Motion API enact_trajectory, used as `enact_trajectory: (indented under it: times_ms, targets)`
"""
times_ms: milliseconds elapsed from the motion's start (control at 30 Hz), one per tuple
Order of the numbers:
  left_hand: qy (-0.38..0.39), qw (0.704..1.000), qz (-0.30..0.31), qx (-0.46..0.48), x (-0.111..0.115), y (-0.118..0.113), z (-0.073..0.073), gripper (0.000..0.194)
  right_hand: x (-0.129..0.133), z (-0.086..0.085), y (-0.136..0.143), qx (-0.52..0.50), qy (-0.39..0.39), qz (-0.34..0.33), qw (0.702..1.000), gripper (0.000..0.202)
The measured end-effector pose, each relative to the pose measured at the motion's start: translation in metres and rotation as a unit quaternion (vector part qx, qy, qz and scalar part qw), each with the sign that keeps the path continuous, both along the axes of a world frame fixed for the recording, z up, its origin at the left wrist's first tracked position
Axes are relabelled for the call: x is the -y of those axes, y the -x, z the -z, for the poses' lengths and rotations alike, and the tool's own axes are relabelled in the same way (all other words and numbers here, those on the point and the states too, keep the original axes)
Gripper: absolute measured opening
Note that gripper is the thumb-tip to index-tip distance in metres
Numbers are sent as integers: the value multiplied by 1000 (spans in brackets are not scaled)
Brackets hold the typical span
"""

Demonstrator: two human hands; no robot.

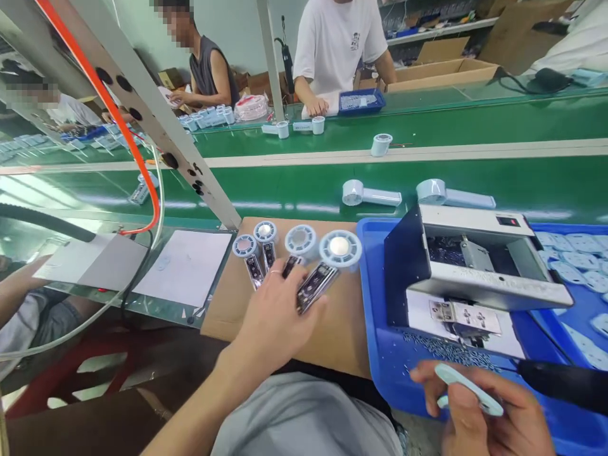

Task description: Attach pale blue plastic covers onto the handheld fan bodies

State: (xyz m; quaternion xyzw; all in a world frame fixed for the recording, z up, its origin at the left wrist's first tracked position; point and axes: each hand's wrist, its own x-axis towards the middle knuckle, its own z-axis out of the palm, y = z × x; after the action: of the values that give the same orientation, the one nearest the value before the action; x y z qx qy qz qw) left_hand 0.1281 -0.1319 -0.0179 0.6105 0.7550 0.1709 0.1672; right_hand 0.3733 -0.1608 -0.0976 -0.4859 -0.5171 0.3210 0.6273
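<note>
Left hand (275, 310) gripping open fan unit (327, 266), right hand (484, 411) pinching pale cover (468, 387), wrist cut off.

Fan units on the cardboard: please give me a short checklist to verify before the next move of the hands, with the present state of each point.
1. Left hand grips the nearest open fan unit by its handle: ok.
2. Right hand holds a pale cover piece: ok.
3. Three other fan units lie apart from the held one on the cardboard: ok.
4. Cover piece faces the correct way: cannot tell.
5. Black tool is clear of the right hand: ok.
6. Blue tray leaves room beside the cardboard: ok.
</note>
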Motion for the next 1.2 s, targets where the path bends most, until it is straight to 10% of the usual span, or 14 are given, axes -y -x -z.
enact_trajectory:
  times_ms: [300,667,900,1200]
  targets:
    - [-4,987,8,-161,-33,-24,63,26,0,-5,-12,16,-12,-38,999,9]
    - [70,970,146,-183,-16,-11,35,64,-2,17,-12,71,85,-57,992,14]
    - [75,862,437,-245,-40,20,11,97,-2,20,-17,68,113,-99,986,25]
    - [-182,694,664,-209,-90,21,25,51,-2,2,-5,37,67,-34,996,26]
